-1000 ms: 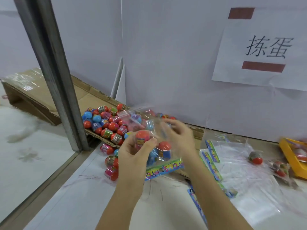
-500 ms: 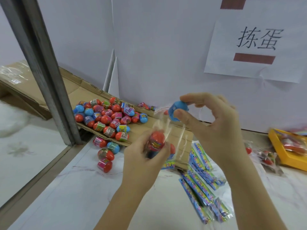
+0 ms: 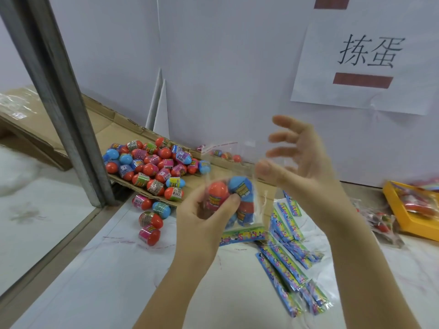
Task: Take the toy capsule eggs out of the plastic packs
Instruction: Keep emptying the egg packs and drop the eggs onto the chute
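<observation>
White tabletop [image 3: 107,281] w/ white wall panels behind; paper sign [image 3: 370,53] upper right, metal post [image 3: 59,91] slanting down the left side. Loose eggs [image 3: 152,162] lie heaped on a cardboard sheet [image 3: 114,131] centre-left, a few spilled onto the table just below it. Empty packs [image 3: 289,262] fan out lower right; yellow tray [image 3: 403,217] at the right edge.

Left hand [image 3: 202,226], centre frame, grasps a clear plastic pack [image 3: 247,210] from outside, thumb pressed on a red egg [image 3: 217,189] thru the film. A blue egg [image 3: 241,187] sits beside it & more below, so the pack isn't empty yet. Right hand [image 3: 304,157] is released, fingers spread, just above & right of the pack mouth, holding no egg. Whether its thumb touches the film is too blurred to tell.

Step in hand, as I read it: fetch the next egg. To do it well, hold the mouth up & spread, squeeze from below w/ the left thumb so the red egg rides toward the opening, then pinch it w/ right thumb & forefinger & drop it on the heap. Film looks slick & eggs are round, so don't tip the pack before the pinch is firm.
</observation>
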